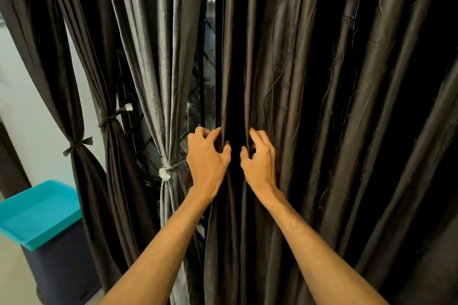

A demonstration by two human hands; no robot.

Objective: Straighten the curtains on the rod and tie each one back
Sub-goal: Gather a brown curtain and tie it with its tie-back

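A wide dark brown curtain point(334, 106) hangs loose over the centre and right. My left hand point(207, 156) pinches one of its folds near its left edge. Close beside it, my right hand point(260, 158) grips the neighbouring fold at the same height. To the left hang three gathered curtains: a grey one point(161, 69) bound by a pale tie point(166, 171), a dark one point(109, 146) bound by a tie point(111, 117), and another dark one point(74, 168) bound by a tie point(78, 145). The rod is out of view.
A turquoise plastic tray point(37, 213) sits on a dark stand point(62, 272) at the lower left, close to the tied curtains. A window with a dark grille point(133, 116) shows between the curtains. A pale wall point(22, 106) lies at the far left.
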